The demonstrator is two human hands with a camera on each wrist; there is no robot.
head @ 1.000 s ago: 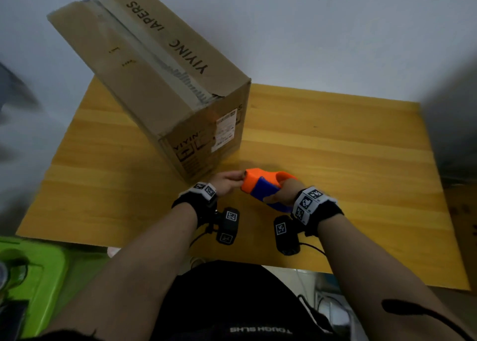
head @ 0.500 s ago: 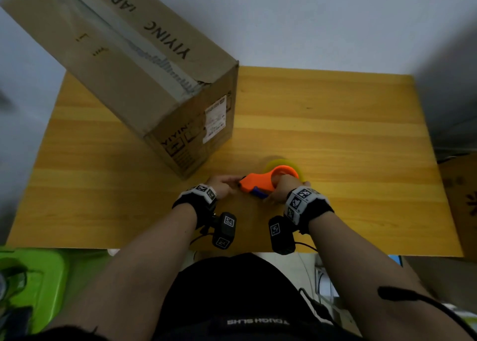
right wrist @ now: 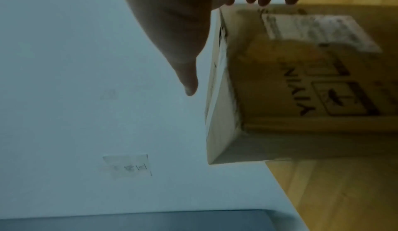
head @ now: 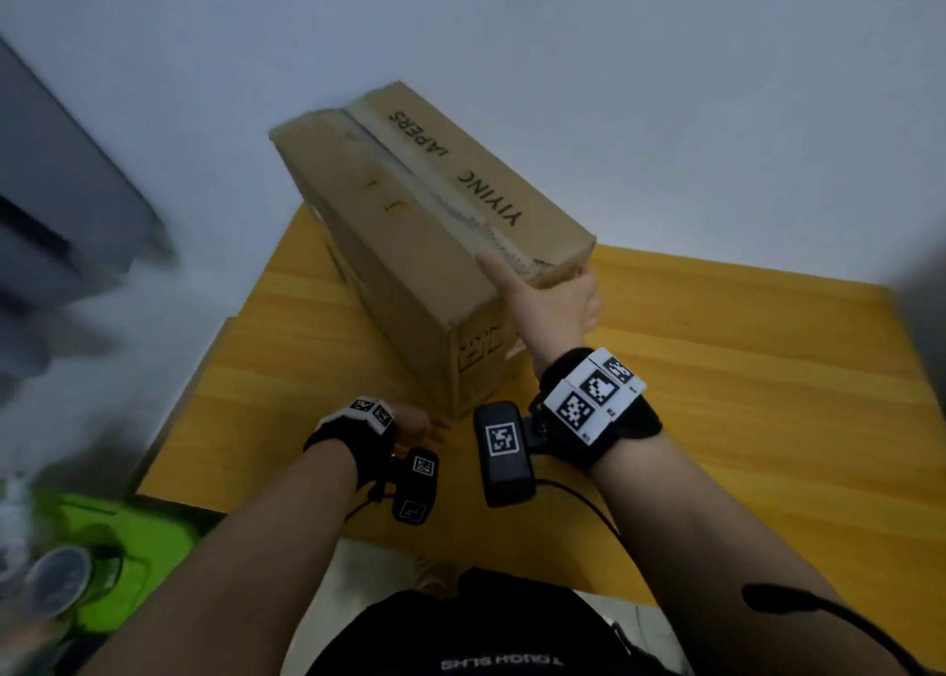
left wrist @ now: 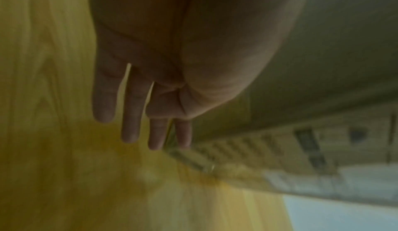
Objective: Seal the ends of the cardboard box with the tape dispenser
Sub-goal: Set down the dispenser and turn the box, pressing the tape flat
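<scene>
A long brown cardboard box printed YIYING lies slantwise on the yellow wooden table, with a taped seam along its top. My right hand is at the box's near top corner, thumb laid on the top face and straight fingers against the end face. In the right wrist view the thumb points past the box top edge. My left hand is low by the box's near bottom corner, its fingers straight over the table beside the box. No tape dispenser is in view.
A green bin holding a round grey object sits off the table's near left. Grey furniture stands at the left. A white wall rises behind the table. A white label is on the box's end face.
Both hands held the orange tape dispenser on the table before; now it is out of view. My right hand has risen to the box's top corner and my left has moved to its bottom corner.
</scene>
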